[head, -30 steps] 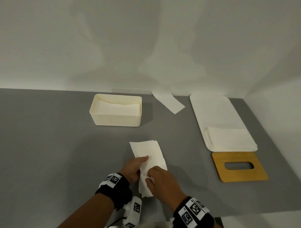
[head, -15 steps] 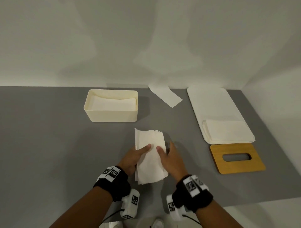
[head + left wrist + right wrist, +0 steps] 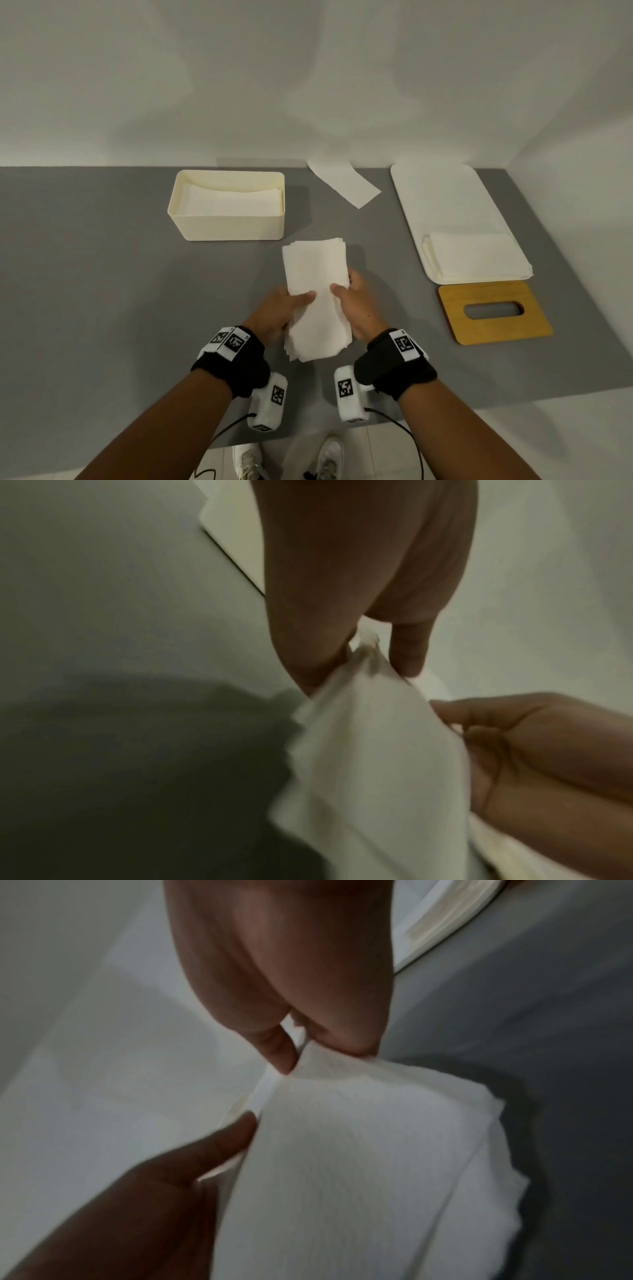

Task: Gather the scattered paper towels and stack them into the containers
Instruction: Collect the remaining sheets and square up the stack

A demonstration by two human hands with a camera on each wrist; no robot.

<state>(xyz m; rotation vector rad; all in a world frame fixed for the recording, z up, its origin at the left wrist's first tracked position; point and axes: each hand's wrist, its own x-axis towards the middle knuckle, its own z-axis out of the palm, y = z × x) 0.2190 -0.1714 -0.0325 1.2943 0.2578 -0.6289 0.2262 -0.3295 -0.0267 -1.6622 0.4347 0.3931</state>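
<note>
Holding a stack point(image 3: 317, 294) of white paper towels between them, both hands sit near the front edge of a grey surface point(image 3: 102, 274). The left hand point(image 3: 274, 310) grasps the stack's left edge, thumb on top and fingers beneath. The right hand point(image 3: 356, 306) grasps the right edge the same way, thumb lying across the top sheet. In the wrist views each thumb and fingers pinch the soft paper, though those pictures are blurred. The sheets are unevenly aligned, their near ends fanned out slightly.

Beyond the hands, to the left, stands a cream box point(image 3: 233, 228), open at the top, with folded towels point(image 3: 233, 204) lying inside. To the right lies a long white tray point(image 3: 442, 192) with another pile point(image 3: 476, 255) of towels on its near end. Just in front of the tray, a wooden lid point(image 3: 493, 329) with an oval slot lies flat. One loose towel point(image 3: 342, 181) lies at the back of the surface, between box and tray, its far end touching the wall. Black bands with printed markers wrap both wrists.
</note>
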